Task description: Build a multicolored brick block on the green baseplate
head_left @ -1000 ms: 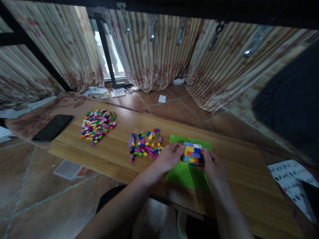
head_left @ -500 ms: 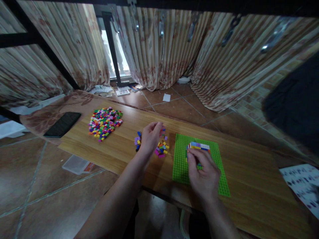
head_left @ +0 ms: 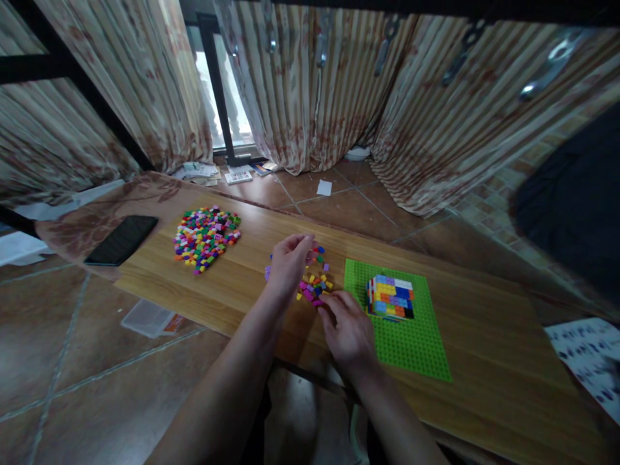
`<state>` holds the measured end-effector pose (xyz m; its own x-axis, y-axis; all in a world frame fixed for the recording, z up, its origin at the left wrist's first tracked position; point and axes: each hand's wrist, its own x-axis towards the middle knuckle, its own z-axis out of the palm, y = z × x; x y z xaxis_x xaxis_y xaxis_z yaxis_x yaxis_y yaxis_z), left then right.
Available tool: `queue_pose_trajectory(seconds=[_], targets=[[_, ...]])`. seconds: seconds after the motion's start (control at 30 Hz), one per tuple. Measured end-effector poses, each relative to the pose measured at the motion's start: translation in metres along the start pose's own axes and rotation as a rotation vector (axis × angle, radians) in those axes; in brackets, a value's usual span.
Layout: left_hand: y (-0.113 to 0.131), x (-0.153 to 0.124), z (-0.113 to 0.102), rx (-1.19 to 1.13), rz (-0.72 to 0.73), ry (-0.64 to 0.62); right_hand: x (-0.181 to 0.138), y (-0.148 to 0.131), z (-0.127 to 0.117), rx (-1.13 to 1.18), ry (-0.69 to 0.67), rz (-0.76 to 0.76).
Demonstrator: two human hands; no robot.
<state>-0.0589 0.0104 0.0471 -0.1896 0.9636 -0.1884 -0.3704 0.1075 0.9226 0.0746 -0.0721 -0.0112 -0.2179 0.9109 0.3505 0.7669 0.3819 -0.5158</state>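
A block of many-coloured bricks [head_left: 391, 297] stands on a green baseplate [head_left: 411, 342] on the wooden table [head_left: 484, 361]. Left of the plate lies a small heap of loose bricks [head_left: 314, 284]. My left hand [head_left: 289, 261] hovers over that heap with its fingertips pinched together; what they hold is too small to make out. My right hand [head_left: 346, 326] rests at the heap's near edge, fingers curled, touching the bricks. Neither hand touches the built block.
A larger pile of mixed bricks [head_left: 205, 235] lies further left on the table. A black phone [head_left: 122, 239] lies at the far left end. Curtains hang behind, and papers [head_left: 588, 361] sit at the right. A clear plastic box [head_left: 148, 318] lies on the tiled floor.
My right hand has left the brick block and moved left to the small heap. My left hand stays over the heap, slightly raised. The built block now stands uncovered.
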Motion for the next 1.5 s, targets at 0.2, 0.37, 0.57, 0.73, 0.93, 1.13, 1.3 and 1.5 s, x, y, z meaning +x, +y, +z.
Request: queue_pose_trajectory(seconds=[0.2, 0.37, 0.57, 0.73, 0.93, 1.13, 1.3, 1.5], targets=[[0.001, -0.002, 0.0, 0.019, -0.009, -0.021, 0.006, -0.004, 0.008, 0.007, -0.056, -0.003], [0.0, -0.005, 0.003, 0.032, -0.014, -0.063, 0.006, -0.007, 0.001, 0.187, 0.007, -0.041], [-0.008, -0.005, 0.01, 0.114, 0.018, -0.086, 0.002, -0.004, -0.03, 0.267, 0.122, -0.016], [-0.019, -0.003, 0.017, 0.165, 0.014, -0.125, -0.002, 0.005, -0.048, 0.255, 0.221, 0.017], [-0.027, -0.008, 0.027, 0.27, 0.036, -0.219, -0.007, 0.009, -0.061, 0.272, 0.301, 0.081], [-0.032, -0.008, 0.033, 0.371, 0.071, -0.286, -0.012, 0.045, -0.088, 0.239, 0.488, 0.386], [-0.039, -0.005, 0.036, 0.393, 0.098, -0.329, -0.018, 0.072, -0.104, 0.254, 0.484, 0.518], [-0.042, -0.009, 0.041, 0.46, 0.162, -0.356, -0.019, 0.069, -0.105, 0.208, 0.366, 0.465]])
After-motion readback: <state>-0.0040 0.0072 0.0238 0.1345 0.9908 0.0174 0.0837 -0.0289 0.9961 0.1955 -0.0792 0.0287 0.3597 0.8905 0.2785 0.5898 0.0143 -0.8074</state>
